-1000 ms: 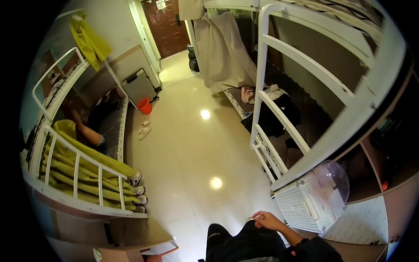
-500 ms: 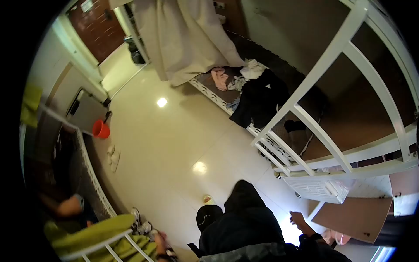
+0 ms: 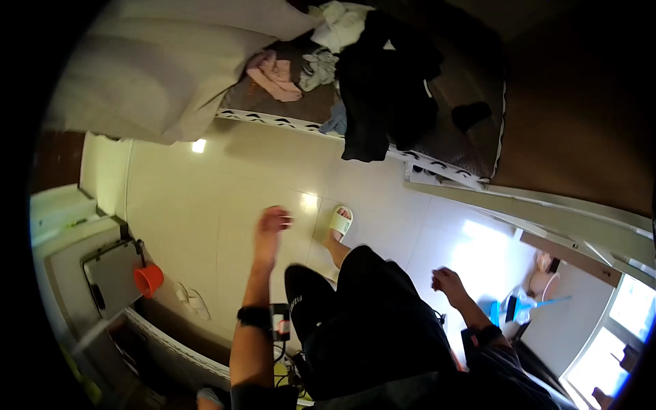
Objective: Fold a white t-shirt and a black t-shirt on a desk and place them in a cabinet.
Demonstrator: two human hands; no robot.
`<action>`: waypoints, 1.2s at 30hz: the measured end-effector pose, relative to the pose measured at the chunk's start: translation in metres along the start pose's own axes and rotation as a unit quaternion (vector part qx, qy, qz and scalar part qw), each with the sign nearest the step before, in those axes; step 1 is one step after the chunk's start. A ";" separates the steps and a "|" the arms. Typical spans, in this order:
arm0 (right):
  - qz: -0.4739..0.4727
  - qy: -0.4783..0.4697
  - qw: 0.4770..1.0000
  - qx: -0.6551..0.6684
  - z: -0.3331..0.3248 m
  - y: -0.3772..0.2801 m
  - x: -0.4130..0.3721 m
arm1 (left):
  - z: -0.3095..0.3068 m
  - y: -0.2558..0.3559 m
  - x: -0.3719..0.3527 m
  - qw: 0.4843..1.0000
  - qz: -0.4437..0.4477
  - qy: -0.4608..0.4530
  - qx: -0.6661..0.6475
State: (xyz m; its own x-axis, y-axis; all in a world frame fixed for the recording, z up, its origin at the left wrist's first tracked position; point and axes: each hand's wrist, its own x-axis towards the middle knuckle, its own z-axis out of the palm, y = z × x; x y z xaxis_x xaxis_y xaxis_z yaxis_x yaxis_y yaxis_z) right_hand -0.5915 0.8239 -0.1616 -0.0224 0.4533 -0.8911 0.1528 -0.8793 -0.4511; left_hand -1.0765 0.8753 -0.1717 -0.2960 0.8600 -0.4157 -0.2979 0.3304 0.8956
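My left hand (image 3: 274, 220) is out over the tiled floor, its fingers loosely bent, slightly apart and a little blurred, holding nothing. Lower right of it, my right hand (image 3: 447, 283) hangs beside my dark-clothed legs with curled fingers and nothing visible in it. Both wrists carry black bands. One foot in a pale green slipper (image 3: 341, 223) stands between the hands. Beyond them is a lower bed (image 3: 437, 162) bearing a black garment (image 3: 383, 89), a pink cloth (image 3: 275, 75), a grey cloth (image 3: 318, 69) and a white cloth (image 3: 339, 26). Neither hand touches these.
A beige curtain (image 3: 157, 68) hangs at the upper left. A red bucket (image 3: 148, 280), pale slippers (image 3: 193, 301) and a folded grey panel (image 3: 113, 277) are at the left. A blue-handled broom (image 3: 523, 305) stands at the right. Part of a person (image 3: 208, 398) shows at the bottom left.
The view has turned and moved nearer the bed with the clothes. My left hand has risen from the lower left rail area to over the floor. My right hand remains low at the right.
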 end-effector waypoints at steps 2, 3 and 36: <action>-0.089 -0.091 0.987 -0.101 0.053 -0.067 -0.044 | 0.041 -0.015 0.039 0.968 -0.152 -0.158 0.126; -0.124 -0.114 0.979 -0.119 0.066 -0.089 -0.071 | 0.058 -0.023 0.055 0.953 -0.181 -0.190 0.154; 0.115 0.280 0.874 0.380 0.311 -0.090 -0.138 | 0.469 0.267 0.468 0.802 0.184 -0.564 -0.065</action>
State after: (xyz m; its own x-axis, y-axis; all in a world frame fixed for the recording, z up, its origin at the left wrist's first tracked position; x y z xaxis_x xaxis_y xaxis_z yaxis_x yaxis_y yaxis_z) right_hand -0.9093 0.7946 -0.0131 0.4417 0.0647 -0.8948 -0.6157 -0.7036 -0.3548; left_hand -0.8689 1.5483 -0.0529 0.6016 0.7194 0.3472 -0.4927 -0.0079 0.8701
